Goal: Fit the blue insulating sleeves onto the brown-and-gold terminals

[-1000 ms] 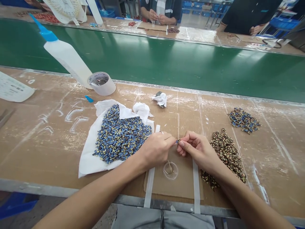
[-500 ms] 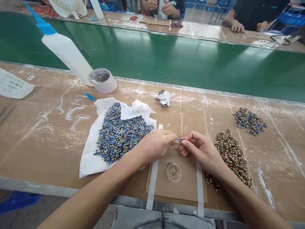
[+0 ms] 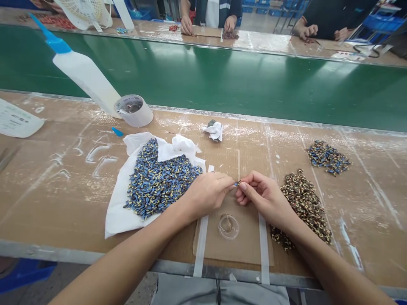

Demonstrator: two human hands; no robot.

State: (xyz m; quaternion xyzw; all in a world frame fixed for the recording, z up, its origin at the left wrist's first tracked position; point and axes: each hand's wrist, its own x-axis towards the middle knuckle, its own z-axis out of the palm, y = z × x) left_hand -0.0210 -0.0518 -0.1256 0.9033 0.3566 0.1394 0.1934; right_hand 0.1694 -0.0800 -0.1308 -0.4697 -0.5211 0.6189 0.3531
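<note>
1. A long brown worktable point(image 3: 63, 203) spans the near side, its glossy top marked by whitish smears and edged in front with a dull metal strip point(image 3: 47, 250).
2. Beyond it, a smooth green surface point(image 3: 203, 80) runs from left to right across the scene.
3. A second brown table point(image 3: 267, 41) borders that surface on the far side.
4. At far right stand blue bins point(image 3: 383, 23); dark metal framing point(image 3: 291, 17) rises to their left.
5. Pale floor point(image 3: 259, 24) shows at the far side; speckled grey floor point(image 3: 144, 290) lies below the near table edge.
6. Overhead light leaves whitish reflections on the green surface and both tabletops.
</note>
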